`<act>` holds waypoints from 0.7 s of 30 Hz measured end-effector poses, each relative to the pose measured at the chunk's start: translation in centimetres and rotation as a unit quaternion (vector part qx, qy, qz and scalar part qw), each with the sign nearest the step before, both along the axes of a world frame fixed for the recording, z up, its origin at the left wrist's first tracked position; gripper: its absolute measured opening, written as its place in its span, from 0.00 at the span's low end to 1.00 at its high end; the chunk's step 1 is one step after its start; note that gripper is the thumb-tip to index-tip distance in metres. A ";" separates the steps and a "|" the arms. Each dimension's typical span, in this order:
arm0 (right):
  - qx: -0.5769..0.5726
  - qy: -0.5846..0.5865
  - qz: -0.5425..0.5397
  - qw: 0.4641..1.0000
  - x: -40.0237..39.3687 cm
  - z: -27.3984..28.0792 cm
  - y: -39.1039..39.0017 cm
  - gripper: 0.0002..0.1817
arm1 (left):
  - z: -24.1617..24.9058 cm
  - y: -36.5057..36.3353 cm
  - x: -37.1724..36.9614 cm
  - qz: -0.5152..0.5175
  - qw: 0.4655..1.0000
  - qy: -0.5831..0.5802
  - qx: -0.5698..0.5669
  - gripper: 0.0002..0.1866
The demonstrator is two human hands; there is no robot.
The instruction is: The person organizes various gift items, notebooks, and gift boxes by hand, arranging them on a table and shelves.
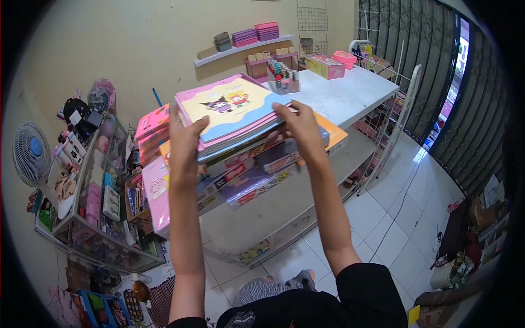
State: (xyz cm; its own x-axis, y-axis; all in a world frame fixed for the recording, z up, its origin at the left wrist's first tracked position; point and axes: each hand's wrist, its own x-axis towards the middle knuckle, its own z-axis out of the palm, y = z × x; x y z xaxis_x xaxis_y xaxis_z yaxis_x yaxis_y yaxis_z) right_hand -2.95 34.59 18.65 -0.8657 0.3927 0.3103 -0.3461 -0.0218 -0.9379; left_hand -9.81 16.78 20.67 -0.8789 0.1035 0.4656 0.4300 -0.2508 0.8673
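Note:
A thick stack of thin cartoon-covered notebooks (227,115) is between my hands, above other packaged goods on the table. Its top cover is cream, pink and blue with two cartoon figures. My left hand (185,136) grips the left edge, thumb on the cover. On the right edge, my right hand (298,124) has its thumb and a finger over the top corner, the other fingers lower at the side. Beneath lie clear-wrapped packs (257,183) and an orange box (334,134). Pink packs (156,123) stand at the left. Whether the stack touches the goods below is hidden.
A white table (355,95) extends to the right, bearing a clear holder of small bottles (284,79) and a yellow-pink box (325,66). A glass display case (93,202) and a fan (34,150) stand left. A cable (395,218) crosses the tiled floor.

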 end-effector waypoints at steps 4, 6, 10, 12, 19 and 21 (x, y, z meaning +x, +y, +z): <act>-0.141 0.028 0.090 0.985 -0.1 -0.3 1.2 0.18 | 1.4 1.4 1.7 0.056 0.997 0.033 -0.033 0.37; -0.214 0.060 0.190 0.956 0.4 -0.6 2.0 0.18 | 2.5 2.7 4.0 0.027 0.999 0.044 0.015 0.36; -0.295 0.066 0.205 0.931 1.3 -1.8 4.5 0.15 | 1.8 7.3 6.7 0.094 0.984 0.148 0.014 0.38; -0.320 0.070 0.142 0.934 2.3 -2.0 6.3 0.12 | 0.8 10.5 7.6 0.110 0.979 0.169 0.018 0.38; -0.315 0.143 0.026 0.938 2.9 -5.2 19.6 0.11 | 0.0 16.0 6.6 0.147 0.948 0.232 -0.160 0.29; -0.327 0.147 0.026 0.933 2.2 -7.1 23.3 0.11 | 1.2 11.7 6.2 0.255 0.904 0.214 -0.270 0.21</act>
State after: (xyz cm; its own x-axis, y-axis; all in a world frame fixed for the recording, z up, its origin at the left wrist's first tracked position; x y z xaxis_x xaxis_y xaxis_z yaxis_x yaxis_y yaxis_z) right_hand -0.76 57.91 11.56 -0.8038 0.5416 0.2463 -0.5692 -0.5795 -0.5833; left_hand -3.64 28.50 21.91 -0.6284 0.0494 0.7763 0.6952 0.4835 0.5319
